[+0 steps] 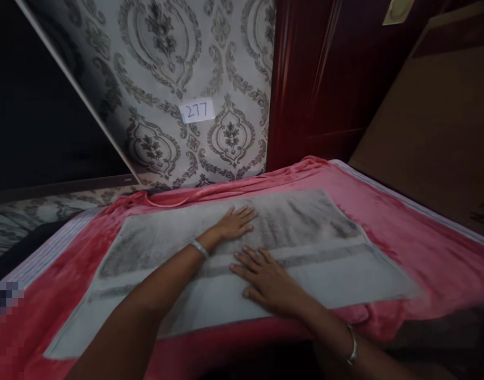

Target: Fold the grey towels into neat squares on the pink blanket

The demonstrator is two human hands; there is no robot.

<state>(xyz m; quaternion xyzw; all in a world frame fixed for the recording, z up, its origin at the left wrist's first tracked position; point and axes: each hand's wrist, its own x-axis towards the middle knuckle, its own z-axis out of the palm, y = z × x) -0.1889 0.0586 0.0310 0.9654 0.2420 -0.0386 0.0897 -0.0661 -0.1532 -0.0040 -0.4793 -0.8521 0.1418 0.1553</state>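
Note:
A grey cloth (321, 248) with darker smudged bands lies spread flat on a red blanket (416, 227) that covers a raised surface. My left hand (236, 222) rests palm down on the cloth's middle, fingers stretched out toward the right. Just below it, my right hand (265, 277) also lies flat on the cloth, fingers spread and pointing left. Both wrists wear a silver bangle. Neither hand holds anything.
Patterned grey wallpaper (166, 79) rises behind the surface, with a white label (197, 111) reading 277. A dark red wooden door (324, 79) stands at the back right, a brown panel (439, 126) at the right, and a dark slanted board (36, 105) at the left.

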